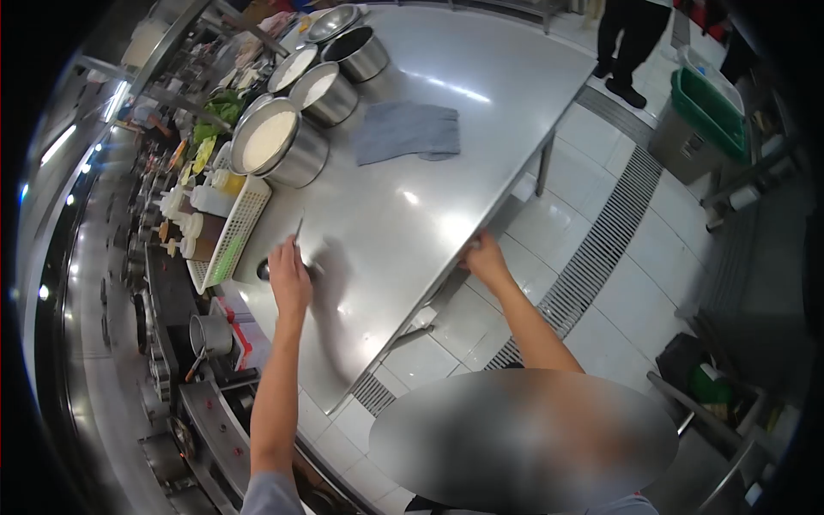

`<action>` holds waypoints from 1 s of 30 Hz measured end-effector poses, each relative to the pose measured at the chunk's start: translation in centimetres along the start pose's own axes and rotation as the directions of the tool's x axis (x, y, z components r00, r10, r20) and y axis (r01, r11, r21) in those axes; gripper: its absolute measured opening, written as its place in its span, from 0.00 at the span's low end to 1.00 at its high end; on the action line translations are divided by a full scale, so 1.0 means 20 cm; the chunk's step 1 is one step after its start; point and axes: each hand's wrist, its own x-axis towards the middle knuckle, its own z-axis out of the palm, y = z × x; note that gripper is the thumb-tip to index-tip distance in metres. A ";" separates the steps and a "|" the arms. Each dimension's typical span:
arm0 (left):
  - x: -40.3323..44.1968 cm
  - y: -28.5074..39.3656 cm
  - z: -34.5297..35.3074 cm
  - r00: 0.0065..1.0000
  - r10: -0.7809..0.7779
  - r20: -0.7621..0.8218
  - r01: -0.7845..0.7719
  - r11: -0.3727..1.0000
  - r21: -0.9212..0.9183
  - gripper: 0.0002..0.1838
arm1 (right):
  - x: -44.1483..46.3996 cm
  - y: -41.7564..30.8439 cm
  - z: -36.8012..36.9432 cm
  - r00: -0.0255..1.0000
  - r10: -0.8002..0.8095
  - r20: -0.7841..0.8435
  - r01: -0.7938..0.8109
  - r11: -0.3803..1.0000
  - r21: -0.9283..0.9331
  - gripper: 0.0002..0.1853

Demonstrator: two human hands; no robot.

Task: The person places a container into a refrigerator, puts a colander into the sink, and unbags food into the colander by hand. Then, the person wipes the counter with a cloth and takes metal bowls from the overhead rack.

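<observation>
Over the steel table (412,232), my left hand (288,268) is closed on a thin metal utensil (299,227) whose tip points away from me. A small dark round object (263,270) shows beside its fingers, partly hidden by them. My right hand (482,257) is at the table's right edge, its fingers bent near the rim; what they hold, if anything, is hidden. A folded grey-blue cloth (408,133) lies farther back on the table.
Steel pots, one with white contents (269,142), stand at the back left. A white basket (238,232) holds bottles. A saucepan (211,336) is at lower left. A person (631,43) stands beyond the table, near a green-rimmed bin (708,112).
</observation>
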 end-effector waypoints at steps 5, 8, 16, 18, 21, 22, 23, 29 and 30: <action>0.21 -0.33 0.27 0.993 0.077 0.094 -0.091 0.984 0.156 0.16 | -0.72 0.51 -0.44 0.974 0.068 -0.216 -0.010 0.966 0.257 0.22; 0.32 -0.36 0.23 0.939 -0.051 0.339 0.072 0.996 -0.050 0.20 | -1.27 0.77 -0.67 0.842 0.358 -0.403 -0.310 0.933 0.181 0.22; 0.47 -0.39 0.36 0.941 0.298 0.158 -0.311 0.949 0.061 0.23 | -2.53 0.90 -0.86 0.511 0.416 -0.752 -0.417 0.885 0.207 0.23; 0.32 -0.01 0.20 0.920 0.387 -0.059 -0.388 0.921 -0.015 0.24 | -2.72 0.86 -0.81 0.418 0.350 -0.838 -0.388 0.903 0.184 0.22; -0.01 0.77 -0.15 0.877 0.470 -0.103 -0.478 0.828 -0.294 0.25 | -2.93 0.83 -0.69 0.302 0.326 -0.896 -0.252 0.934 0.255 0.20; -0.13 0.96 -0.18 0.888 0.459 -0.040 -0.442 0.825 -0.353 0.24 | -2.99 0.81 -0.65 0.272 0.327 -0.905 -0.231 0.935 0.269 0.20; -0.22 1.03 -0.04 0.875 0.484 -0.017 -0.415 0.732 -0.540 0.24 | -3.06 0.80 -0.59 0.256 0.287 -0.923 -0.191 0.951 0.243 0.18; -0.98 2.21 -0.53 0.483 0.868 0.120 -0.232 0.259 -0.938 0.22 | -3.64 0.70 -0.32 -0.063 0.092 -0.994 -0.057 0.994 0.095 0.15; -1.07 2.35 -0.62 0.392 0.918 0.056 -0.246 0.163 -0.955 0.22 | -3.76 0.71 -0.29 -0.236 0.091 -0.967 -0.088 0.990 0.114 0.15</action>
